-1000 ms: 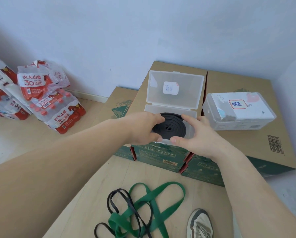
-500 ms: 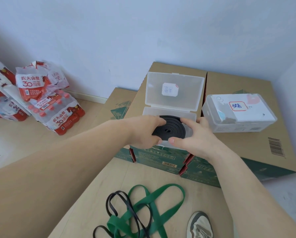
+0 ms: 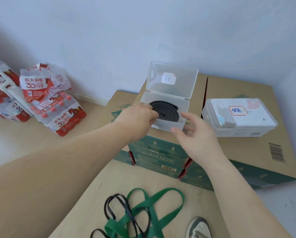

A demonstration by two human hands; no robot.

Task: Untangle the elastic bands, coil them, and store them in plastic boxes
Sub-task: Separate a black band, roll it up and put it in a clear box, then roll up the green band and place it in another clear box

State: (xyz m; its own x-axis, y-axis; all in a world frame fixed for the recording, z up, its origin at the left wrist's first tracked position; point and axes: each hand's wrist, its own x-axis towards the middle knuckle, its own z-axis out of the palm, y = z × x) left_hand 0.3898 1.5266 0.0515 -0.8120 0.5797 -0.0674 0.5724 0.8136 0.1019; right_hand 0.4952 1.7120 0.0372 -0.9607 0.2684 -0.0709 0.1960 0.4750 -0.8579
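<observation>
— Where is the coiled black band (image 3: 164, 109) to be found?

— It is seen lying flat inside the open clear box (image 3: 178, 125), whose hinged lid (image 3: 173, 79) is stood up behind it. The box itself is set on top of a green-sided carton (image 3: 156, 152).

— And how are the hands placed against that box?

— The left hand (image 3: 137, 120) is laid over the box's left rim, its fingers (image 3: 151, 114) curled down onto the edge of the coil; whether the band is pinched or only touched cannot be told. The right hand (image 3: 193, 133) is held just off the box's front right corner, fingers spread apart and nothing gripped, the thumb tip close beside the front wall.

— What else is noted around the box?

— To its right, on a neighbouring carton (image 3: 257, 148), a second clear box (image 3: 238, 117) is found closed, a red-bordered label with blue writing shown through its lid. In front of the open box, down on the wooden floor (image 3: 85, 215), a green band (image 3: 154, 208) and a thin black band (image 3: 112, 210) are left tangled together. A shoe (image 3: 197, 228) is seen beside them. Far to the box's left, shrink-wrapped packs of bottles (image 3: 52, 107) are stacked against the wall.
</observation>
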